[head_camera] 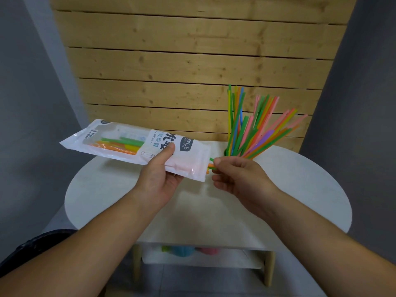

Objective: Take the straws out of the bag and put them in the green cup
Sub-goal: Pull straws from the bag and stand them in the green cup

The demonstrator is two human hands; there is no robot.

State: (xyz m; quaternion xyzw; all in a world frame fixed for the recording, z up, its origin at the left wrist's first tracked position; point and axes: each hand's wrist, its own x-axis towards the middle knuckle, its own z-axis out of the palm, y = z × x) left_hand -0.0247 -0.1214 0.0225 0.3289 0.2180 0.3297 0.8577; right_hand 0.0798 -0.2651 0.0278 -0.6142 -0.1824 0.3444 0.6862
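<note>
The left hand is gripping the bag level above the tabletop, thumb pressing on top, probably so that the open end faces right and the straws inside can slide toward the other hand. The right hand is pinching the green and orange tips poking from that opening between thumb and forefinger, the other fingers loosely curling. The cup is standing just behind it, mostly hidden, bristling with a fan of placed straws.
</note>
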